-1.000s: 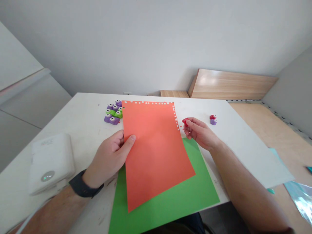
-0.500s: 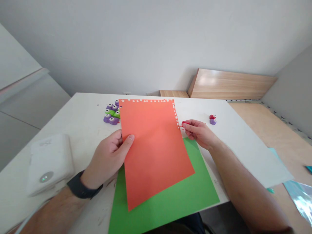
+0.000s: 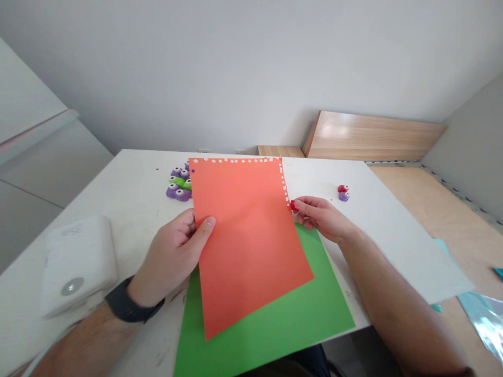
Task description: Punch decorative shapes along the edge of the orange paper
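My left hand grips the left edge of an orange paper sheet, thumb on top and fingers behind it. Small flower-shaped holes line the sheet's top edge and the upper part of its right edge. In my right hand is a small red craft punch, pinched between thumb and fingers. The punch sits against the sheet's right edge, just below the last holes; my fingers partly cover it. Under the orange sheet lies a green sheet, overhanging the table's front edge.
Purple and green toys with googly eyes cluster behind the orange sheet's left side. A red and a purple one stand at the right. On the left is a white device on the white table. Tiny paper bits lie about.
My right hand has brought the red craft punch slightly down and left, onto the sheet's right edge. The orange sheet's top has shifted slightly left.
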The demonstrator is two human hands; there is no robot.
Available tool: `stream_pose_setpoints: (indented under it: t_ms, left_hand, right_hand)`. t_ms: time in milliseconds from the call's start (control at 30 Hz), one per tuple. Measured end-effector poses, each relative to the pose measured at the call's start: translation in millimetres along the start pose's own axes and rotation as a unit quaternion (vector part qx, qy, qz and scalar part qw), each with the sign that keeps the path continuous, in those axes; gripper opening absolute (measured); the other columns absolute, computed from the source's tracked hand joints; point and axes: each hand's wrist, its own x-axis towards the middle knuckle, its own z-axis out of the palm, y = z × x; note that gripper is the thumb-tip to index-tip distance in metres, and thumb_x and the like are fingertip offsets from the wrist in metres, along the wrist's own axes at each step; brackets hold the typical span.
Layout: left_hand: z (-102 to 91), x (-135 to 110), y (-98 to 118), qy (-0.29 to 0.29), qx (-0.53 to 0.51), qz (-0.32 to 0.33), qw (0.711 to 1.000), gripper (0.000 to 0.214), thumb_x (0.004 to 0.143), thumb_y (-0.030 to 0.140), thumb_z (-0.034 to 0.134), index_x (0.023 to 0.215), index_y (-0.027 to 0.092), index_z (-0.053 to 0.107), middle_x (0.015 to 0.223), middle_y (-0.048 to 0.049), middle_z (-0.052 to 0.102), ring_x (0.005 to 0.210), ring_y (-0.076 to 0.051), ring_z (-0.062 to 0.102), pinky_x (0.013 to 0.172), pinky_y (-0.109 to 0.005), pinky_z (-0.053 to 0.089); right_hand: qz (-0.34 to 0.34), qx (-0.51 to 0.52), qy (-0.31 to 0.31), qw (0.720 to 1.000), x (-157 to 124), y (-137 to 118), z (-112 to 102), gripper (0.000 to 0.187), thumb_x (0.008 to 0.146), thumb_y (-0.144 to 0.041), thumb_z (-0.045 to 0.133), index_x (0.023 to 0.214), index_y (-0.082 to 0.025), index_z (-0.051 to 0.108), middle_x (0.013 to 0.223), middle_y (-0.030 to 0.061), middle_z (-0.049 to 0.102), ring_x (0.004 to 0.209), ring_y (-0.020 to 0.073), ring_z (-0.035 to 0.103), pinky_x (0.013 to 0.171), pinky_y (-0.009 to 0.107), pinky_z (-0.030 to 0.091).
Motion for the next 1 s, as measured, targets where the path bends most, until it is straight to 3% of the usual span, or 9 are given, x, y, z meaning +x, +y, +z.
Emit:
stream_pose_setpoints:
  t_ms: [367, 700, 1000]
  left_hand:
    - [-0.9, -0.5, -0.4, -0.005, -0.002, 0.002, 1.0, 0.038, 0.101, 0.056, 0.063, 0.126, 0.029, 0.07, 0.119, -0.0027, 0.079, 0.094, -0.025, 0.074, 0.077, -0.034, 0.06]
    - [0.1, 0.9, -0.6, 0.004, 0.01, 0.005, 1.0, 0.031, 0.1, 0.055, 0.063, 0.112, 0.027, 0.07, 0.11, -0.0032, 0.08, 0.085, -0.025, 0.071, 0.073, -0.034, 0.059]
    - [0.2, 0.1, -1.3, 0.002, 0.006, 0.009, 1.0, 0.032, 0.1, 0.054, 0.063, 0.116, 0.027, 0.07, 0.112, -0.004, 0.08, 0.087, -0.025, 0.072, 0.073, -0.034, 0.06]
  right_hand:
    - [0.007, 0.008, -0.015, 1.0, -0.1, 0.5, -0.5, 0.041, 0.083, -0.056, 0.087, 0.097, -0.018, 0.078, 0.084, 0.0043, 0.069, 0.069, 0.0128, 0.058, 0.052, 0.025, 0.033]
    - [0.001, 0.017, 0.003, 1.0, 1.9, 0.1, -0.2, 0.041, 0.08, -0.055, 0.088, 0.096, -0.019, 0.076, 0.083, 0.0033, 0.069, 0.068, 0.0127, 0.058, 0.05, 0.025, 0.033]
    - [-0.004, 0.022, 0.0, 1.0, 0.4, -1.4, 0.8, 0.042, 0.083, -0.057, 0.086, 0.098, -0.019, 0.077, 0.084, 0.0037, 0.069, 0.068, 0.013, 0.059, 0.051, 0.026, 0.034]
